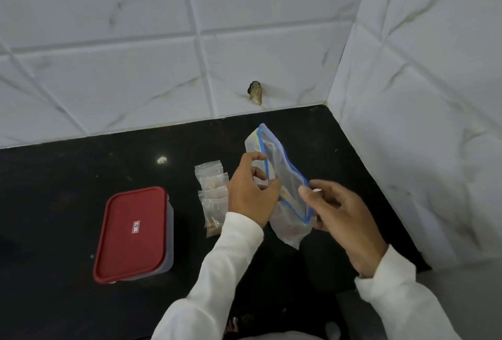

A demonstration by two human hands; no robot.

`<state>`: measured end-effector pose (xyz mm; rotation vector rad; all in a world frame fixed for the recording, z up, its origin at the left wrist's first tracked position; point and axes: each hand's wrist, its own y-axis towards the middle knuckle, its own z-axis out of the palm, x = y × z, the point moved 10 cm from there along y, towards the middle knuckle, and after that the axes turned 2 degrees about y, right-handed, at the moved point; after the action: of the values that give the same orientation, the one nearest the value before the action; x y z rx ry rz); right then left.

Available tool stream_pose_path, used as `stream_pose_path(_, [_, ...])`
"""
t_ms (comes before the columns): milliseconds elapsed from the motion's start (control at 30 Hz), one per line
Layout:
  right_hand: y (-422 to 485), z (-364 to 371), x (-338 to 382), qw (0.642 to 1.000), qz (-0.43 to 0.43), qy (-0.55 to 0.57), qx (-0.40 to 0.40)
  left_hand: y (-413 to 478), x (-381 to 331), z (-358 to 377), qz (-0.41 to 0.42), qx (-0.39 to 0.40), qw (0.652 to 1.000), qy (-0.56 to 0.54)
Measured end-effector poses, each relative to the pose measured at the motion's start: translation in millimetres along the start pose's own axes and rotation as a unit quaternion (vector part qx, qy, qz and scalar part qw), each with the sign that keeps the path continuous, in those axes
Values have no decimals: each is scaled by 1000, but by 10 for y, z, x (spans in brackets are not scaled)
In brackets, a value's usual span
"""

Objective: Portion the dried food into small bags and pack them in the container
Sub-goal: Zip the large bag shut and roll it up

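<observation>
Container point(133, 233), red-lidded, is sitting closed on the black desk point(54, 190) at left; filled small bags point(213, 193) are lying beside it; the blue-zipped bag point(282, 174) is being held, pinched at its mouth by left grip point(250, 193) and right grip point(342, 220).

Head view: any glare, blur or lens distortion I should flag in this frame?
Head view: the wide-angle lens bows the wall tile joints; head view, a small bright spot on the black counter, probably a reflected light; head view, the right hand and the large zip bag it holds look slightly motion-soft; lower left of the counter is dim.
</observation>
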<state>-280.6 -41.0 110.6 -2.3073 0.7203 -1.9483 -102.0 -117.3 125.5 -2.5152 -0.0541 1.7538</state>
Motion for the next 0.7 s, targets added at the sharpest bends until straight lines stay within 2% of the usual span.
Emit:
stream_pose_path(167, [12,59,-50,1000,4,-20,19,-92,-40,191,22,39,999,15])
stream_pose_path(267, [16,51,76,997,-49,-60,23,-82,-25,257,19,63,998,19])
stream_pose_path(367, [-2,-77,278,978,-135,-150,-46,64,-83,184,41,47,992,106])
stream_pose_path(500, [-34,-208,490,935,-235,-232,-130,407,-188,45,67,30,955,288])
stream_pose_path(600, [-38,-250,537,921,-261,-245,-151,657,-191,33,49,62,930,359])
stream_pose_path(700, [-7,-311,511,923,-252,-243,-159,929,-210,-43,36,61,930,361])
